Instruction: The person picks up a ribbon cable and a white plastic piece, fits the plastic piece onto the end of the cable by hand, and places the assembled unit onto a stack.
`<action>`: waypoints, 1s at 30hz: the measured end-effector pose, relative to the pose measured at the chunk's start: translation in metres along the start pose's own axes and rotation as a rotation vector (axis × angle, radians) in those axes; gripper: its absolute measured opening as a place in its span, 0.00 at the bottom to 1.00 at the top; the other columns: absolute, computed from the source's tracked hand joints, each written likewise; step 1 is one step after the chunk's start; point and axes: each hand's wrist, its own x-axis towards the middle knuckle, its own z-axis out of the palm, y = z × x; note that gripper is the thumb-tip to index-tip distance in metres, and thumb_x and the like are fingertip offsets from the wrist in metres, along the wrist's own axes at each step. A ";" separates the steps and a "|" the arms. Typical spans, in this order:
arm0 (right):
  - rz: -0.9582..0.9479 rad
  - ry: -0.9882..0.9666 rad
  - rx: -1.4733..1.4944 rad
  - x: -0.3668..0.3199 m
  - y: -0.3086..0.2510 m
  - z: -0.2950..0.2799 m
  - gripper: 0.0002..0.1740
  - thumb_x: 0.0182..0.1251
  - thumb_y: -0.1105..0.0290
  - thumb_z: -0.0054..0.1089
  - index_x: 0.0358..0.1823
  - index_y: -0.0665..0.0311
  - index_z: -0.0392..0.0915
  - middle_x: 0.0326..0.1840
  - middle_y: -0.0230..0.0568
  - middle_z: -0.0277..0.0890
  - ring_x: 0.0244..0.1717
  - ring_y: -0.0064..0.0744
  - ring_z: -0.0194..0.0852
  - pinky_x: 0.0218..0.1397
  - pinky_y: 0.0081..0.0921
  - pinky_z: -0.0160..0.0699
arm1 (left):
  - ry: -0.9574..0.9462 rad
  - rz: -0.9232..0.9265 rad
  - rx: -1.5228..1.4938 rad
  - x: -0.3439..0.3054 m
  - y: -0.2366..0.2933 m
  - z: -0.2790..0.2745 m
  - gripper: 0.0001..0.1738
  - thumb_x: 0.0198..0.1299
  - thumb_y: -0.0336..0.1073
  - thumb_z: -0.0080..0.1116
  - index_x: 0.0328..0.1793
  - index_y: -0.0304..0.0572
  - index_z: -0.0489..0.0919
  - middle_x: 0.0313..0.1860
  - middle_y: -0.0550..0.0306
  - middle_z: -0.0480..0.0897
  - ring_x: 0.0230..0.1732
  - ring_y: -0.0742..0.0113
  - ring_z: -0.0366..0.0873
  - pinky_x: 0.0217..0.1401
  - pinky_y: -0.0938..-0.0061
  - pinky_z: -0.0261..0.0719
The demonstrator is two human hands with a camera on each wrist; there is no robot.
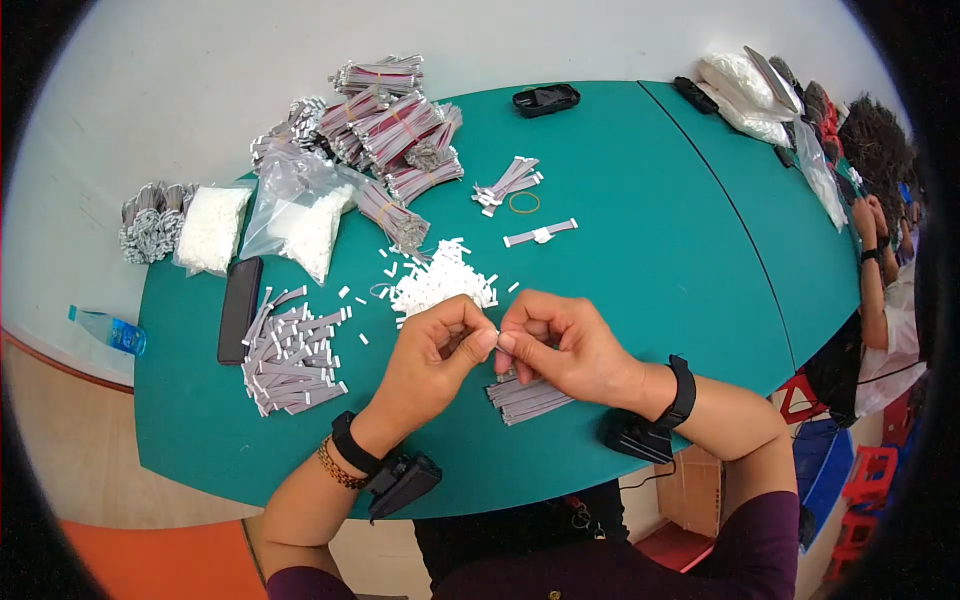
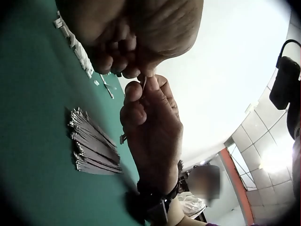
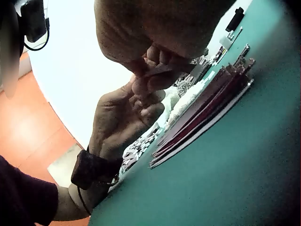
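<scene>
Fingertips of both hands meet above the green table. The left hand pinches a small white piece, mostly hidden by the fingers. Thumb and index finger of the right hand pinch a grey flat strip, seen in the right wrist view running along its fingers; its pale end shows beside that hand in the left wrist view. Below the right hand lies a bundle of grey strips. Just beyond the hands is a heap of small white pieces.
Strips with white ends lie in a pile at left, beside a dark oblong case. Farther back are bundled strips, bags of white pieces, several loose strips and a black device. Another person's arm is at far right.
</scene>
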 end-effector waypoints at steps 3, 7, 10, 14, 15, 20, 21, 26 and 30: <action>0.005 0.011 0.000 0.001 -0.001 -0.001 0.06 0.69 0.73 0.50 0.33 0.66 0.69 0.26 0.31 0.75 0.23 0.13 0.67 0.25 0.12 0.68 | 0.024 0.018 0.008 0.002 0.002 0.002 0.09 0.63 0.36 0.55 0.35 0.38 0.73 0.27 0.65 0.75 0.28 0.82 0.66 0.31 0.86 0.64; 0.018 0.020 0.021 0.006 0.001 -0.004 0.06 0.69 0.73 0.51 0.34 0.67 0.69 0.26 0.31 0.75 0.22 0.13 0.66 0.25 0.12 0.67 | 0.057 -0.015 -0.054 0.006 -0.001 -0.001 0.08 0.63 0.35 0.55 0.37 0.37 0.74 0.29 0.63 0.76 0.28 0.79 0.70 0.31 0.84 0.68; 0.024 0.031 0.023 0.005 0.001 -0.002 0.06 0.68 0.72 0.52 0.34 0.67 0.70 0.25 0.30 0.75 0.22 0.12 0.66 0.24 0.12 0.66 | 0.069 -0.021 -0.039 0.007 0.009 0.001 0.07 0.62 0.33 0.56 0.38 0.35 0.75 0.30 0.61 0.78 0.29 0.77 0.73 0.34 0.83 0.71; 0.041 0.034 -0.041 0.007 0.003 -0.002 0.07 0.68 0.71 0.53 0.33 0.67 0.72 0.22 0.29 0.74 0.21 0.12 0.65 0.24 0.13 0.66 | 0.133 0.021 -0.019 0.009 0.003 -0.014 0.07 0.61 0.32 0.57 0.39 0.35 0.76 0.29 0.61 0.78 0.29 0.78 0.73 0.33 0.84 0.71; 0.042 0.026 -0.057 0.007 0.004 -0.003 0.08 0.68 0.70 0.53 0.32 0.67 0.73 0.22 0.29 0.74 0.21 0.12 0.65 0.24 0.13 0.66 | 0.171 0.046 -0.017 0.010 0.003 -0.018 0.07 0.61 0.32 0.57 0.39 0.35 0.76 0.29 0.62 0.78 0.29 0.79 0.73 0.32 0.84 0.71; 0.050 -0.001 -0.087 0.008 0.002 -0.006 0.10 0.68 0.68 0.53 0.30 0.67 0.73 0.21 0.30 0.74 0.20 0.14 0.66 0.23 0.13 0.66 | 0.255 0.134 0.134 0.012 0.005 -0.025 0.05 0.61 0.30 0.57 0.37 0.35 0.76 0.27 0.64 0.77 0.27 0.81 0.70 0.30 0.85 0.70; 0.056 -0.006 -0.073 0.008 0.002 -0.005 0.10 0.68 0.68 0.53 0.30 0.67 0.73 0.22 0.30 0.75 0.20 0.14 0.67 0.23 0.13 0.66 | 0.262 0.139 0.147 0.012 0.003 -0.025 0.05 0.61 0.30 0.57 0.37 0.35 0.76 0.27 0.64 0.76 0.27 0.81 0.70 0.29 0.85 0.69; 0.099 0.003 0.025 0.011 -0.003 -0.008 0.11 0.69 0.67 0.53 0.31 0.66 0.74 0.23 0.31 0.76 0.20 0.14 0.68 0.23 0.13 0.67 | 0.236 0.133 0.084 0.012 0.008 -0.026 0.05 0.61 0.30 0.56 0.37 0.35 0.75 0.26 0.64 0.76 0.26 0.81 0.70 0.29 0.85 0.69; 0.146 0.033 0.169 0.013 -0.004 -0.015 0.11 0.68 0.66 0.54 0.31 0.65 0.75 0.22 0.32 0.76 0.19 0.13 0.68 0.22 0.13 0.66 | 0.249 0.103 0.018 0.013 0.012 -0.031 0.05 0.62 0.30 0.56 0.37 0.35 0.75 0.26 0.64 0.76 0.26 0.80 0.71 0.30 0.85 0.70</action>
